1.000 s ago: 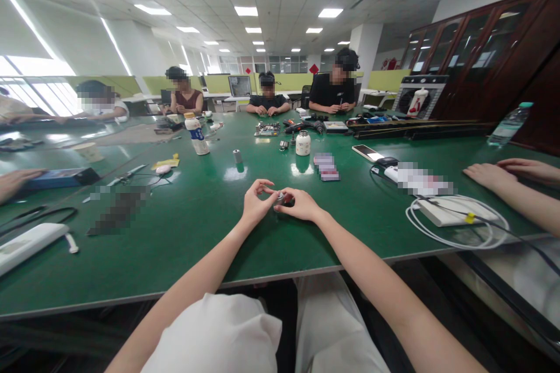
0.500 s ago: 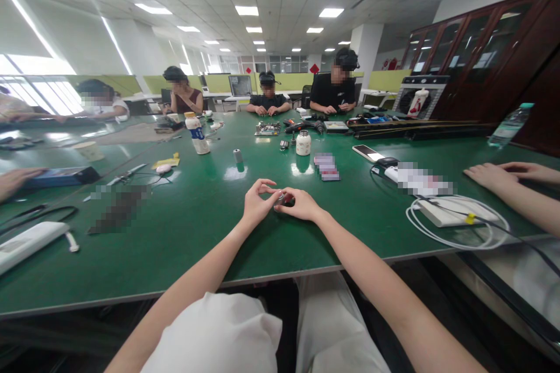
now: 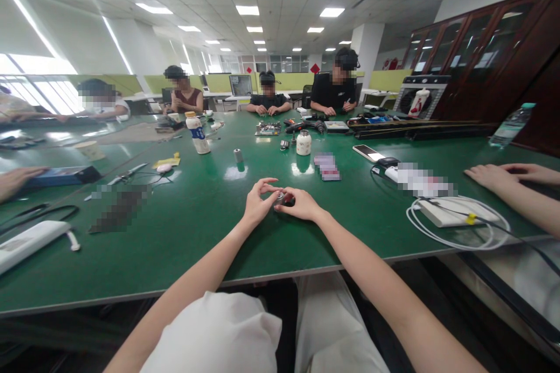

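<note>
Over the green table (image 3: 210,239), close to its front edge, my two hands meet around a small silvery round metal part (image 3: 279,199). My left hand (image 3: 259,203) curves against its left side, thumb and a finger at the part, with an upper finger stretched out above. My right hand (image 3: 303,206) is curled round the right side, thumb and fingers pinching it. Something dark and reddish shows between the right fingers; I cannot make out what it is. Much of the part is hidden. Beyond my hands a small grey cylinder (image 3: 237,155) stands upright on the table.
A cream jar (image 3: 303,144) and a pixelated packet (image 3: 327,166) lie ahead; a bottle (image 3: 198,134) stands left. To the right are a phone (image 3: 367,153), a white coiled cable (image 3: 413,221) and a neighbour's hands (image 3: 492,176). Several people sit across.
My left fingers have shifted slightly, and a bit more of the metal part's top shows. My right hand stays in place. Across the table, a person's hand has lowered from the face.
</note>
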`<state>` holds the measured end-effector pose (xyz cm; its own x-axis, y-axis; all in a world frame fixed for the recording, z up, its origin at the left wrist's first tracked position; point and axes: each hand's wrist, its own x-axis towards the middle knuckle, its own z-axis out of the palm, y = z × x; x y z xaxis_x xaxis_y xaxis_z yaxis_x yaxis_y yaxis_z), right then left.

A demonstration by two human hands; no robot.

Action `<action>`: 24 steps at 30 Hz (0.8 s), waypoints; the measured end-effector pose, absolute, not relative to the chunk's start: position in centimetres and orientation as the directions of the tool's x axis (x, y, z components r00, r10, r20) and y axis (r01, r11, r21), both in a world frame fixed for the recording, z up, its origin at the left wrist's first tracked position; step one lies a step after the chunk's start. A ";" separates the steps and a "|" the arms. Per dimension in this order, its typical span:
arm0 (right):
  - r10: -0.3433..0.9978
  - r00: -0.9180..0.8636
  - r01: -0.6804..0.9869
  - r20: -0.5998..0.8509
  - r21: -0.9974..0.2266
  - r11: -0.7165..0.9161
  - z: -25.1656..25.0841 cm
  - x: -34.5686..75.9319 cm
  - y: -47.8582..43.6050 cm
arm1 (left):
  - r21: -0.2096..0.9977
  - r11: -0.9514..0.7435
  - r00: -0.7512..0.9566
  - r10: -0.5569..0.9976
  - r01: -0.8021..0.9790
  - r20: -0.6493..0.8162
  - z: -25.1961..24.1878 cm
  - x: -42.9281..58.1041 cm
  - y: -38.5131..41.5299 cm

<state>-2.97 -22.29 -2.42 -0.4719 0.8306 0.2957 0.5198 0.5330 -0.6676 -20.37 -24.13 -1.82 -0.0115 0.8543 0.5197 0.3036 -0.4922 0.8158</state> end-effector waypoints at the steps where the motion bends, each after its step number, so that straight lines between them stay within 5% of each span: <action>1: 0.830 -0.470 0.518 0.300 -0.668 0.534 -2.5 -3.0 -22.3 | 0.814 -0.489 -0.006 0.856 0.314 0.516 -1.8 -20.4 -24.1; 19: 0.830 -0.469 0.509 0.303 -0.675 0.534 -2.5 -3.0 -22.3 | 0.727 -0.505 -0.151 0.764 0.464 0.627 -1.4 -19.6 -24.9; 24: 0.858 -0.427 0.591 0.284 -0.631 0.503 -1.8 -2.9 -22.8 | 0.733 -0.496 -0.306 0.687 0.465 0.659 -1.1 -20.2 -24.6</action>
<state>-2.92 -22.77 -1.78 -0.4272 0.8584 0.2841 0.5909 0.5028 -0.6309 -20.16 -24.63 -1.12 -0.3058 0.6875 0.6587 0.4652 -0.4957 0.7334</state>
